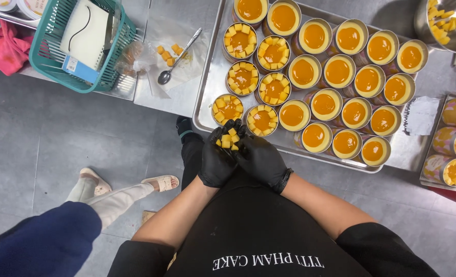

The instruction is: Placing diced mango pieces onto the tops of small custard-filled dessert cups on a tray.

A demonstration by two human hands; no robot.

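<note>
Small yellow mango cubes (228, 140) sit piled in the cupped black-gloved left hand (217, 161) like a handy stash, right hand (261, 159) curled against it pinching at them, both at 6 o'clock of the steel tray (207, 110) of orange-glazed round cakes (324, 104) on the worktop.
</note>
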